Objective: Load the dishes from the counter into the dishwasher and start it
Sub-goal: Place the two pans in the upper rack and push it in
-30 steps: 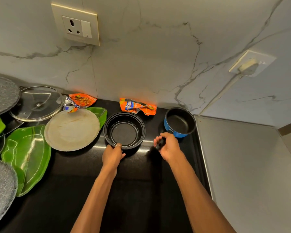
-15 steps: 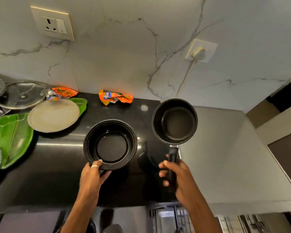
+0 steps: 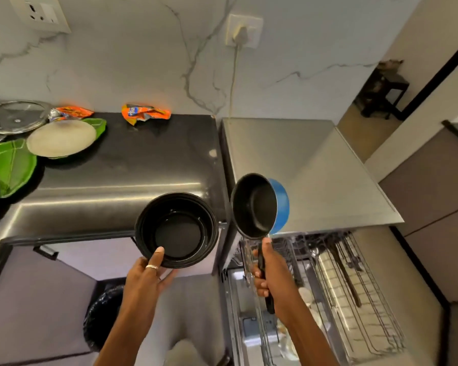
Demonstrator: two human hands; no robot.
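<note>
The left hand (image 3: 146, 276) pinches a black bowl (image 3: 177, 231) by its rim. The right hand (image 3: 270, 276) grips a blue saucepan (image 3: 254, 204) by the handle, above the open dishwasher rack (image 3: 360, 299). Beyond the left hand, plates (image 3: 61, 138) and a glass lid (image 3: 16, 116) wait on the worktop (image 3: 143, 159): loading seems far from finished.

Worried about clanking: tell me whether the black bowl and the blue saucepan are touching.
Apart. In the head view a visible gap separates the rim of the black bowl from the rim of the blue saucepan.
</note>
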